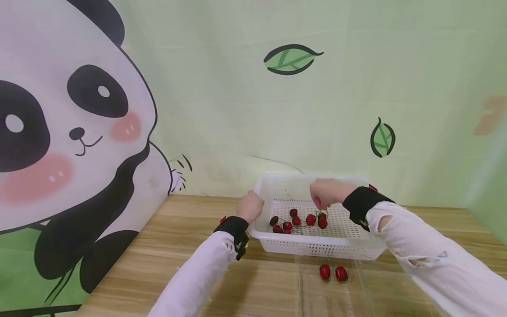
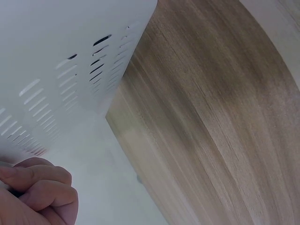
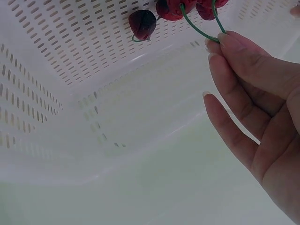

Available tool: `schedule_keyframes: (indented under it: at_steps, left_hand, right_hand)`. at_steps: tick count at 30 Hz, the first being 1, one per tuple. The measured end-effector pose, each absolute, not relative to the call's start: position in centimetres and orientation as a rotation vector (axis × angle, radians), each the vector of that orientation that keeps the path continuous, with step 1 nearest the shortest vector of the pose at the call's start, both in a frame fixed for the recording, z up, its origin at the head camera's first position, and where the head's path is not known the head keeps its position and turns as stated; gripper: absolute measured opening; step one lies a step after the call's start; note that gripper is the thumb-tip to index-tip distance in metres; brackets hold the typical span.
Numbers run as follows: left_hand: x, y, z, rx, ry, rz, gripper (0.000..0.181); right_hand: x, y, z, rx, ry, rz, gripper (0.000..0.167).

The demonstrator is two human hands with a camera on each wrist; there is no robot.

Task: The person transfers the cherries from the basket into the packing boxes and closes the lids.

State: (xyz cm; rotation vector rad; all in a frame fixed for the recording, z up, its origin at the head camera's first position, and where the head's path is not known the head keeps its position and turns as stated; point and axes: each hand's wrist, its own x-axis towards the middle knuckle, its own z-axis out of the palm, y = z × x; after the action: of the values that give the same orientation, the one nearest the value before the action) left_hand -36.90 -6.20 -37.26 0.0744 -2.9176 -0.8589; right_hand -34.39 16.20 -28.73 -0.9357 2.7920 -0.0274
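A white perforated plastic basket (image 1: pixel 317 242) stands on the wooden table with several red cherries (image 1: pixel 287 226) lying in its left and middle part. My left hand (image 1: pixel 250 206), also seen as curled fingers (image 2: pixel 47 187) in the left wrist view, grips the basket's left rim. Over the inside of the basket, my right hand (image 1: pixel 326 192) pinches the green stems (image 3: pixel 199 32) of cherries between thumb and fingertips. The red cherries (image 3: pixel 180 5) hang at the top edge of the right wrist view, partly cut off. One darker cherry (image 3: pixel 142 24) lies close by.
In front of the basket is a clear plastic box (image 1: pixel 299 290) with two red cherries (image 1: pixel 332 273) in it. The wooden table (image 1: pixel 190 220) reaches back to a pale green wall cloth (image 1: pixel 222 110) printed with a panda and leaves.
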Motion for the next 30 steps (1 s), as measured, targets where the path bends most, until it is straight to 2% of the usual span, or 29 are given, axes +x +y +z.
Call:
schedule_keyframes:
  at_steps: [30]
  left_hand:
    - [-36.8, -6.2, -37.1, 0.056, -2.924, -0.842, 0.029]
  right_hand:
    - [-33.4, 17.6, -26.9, -0.990, 2.829, -0.045, 0.018]
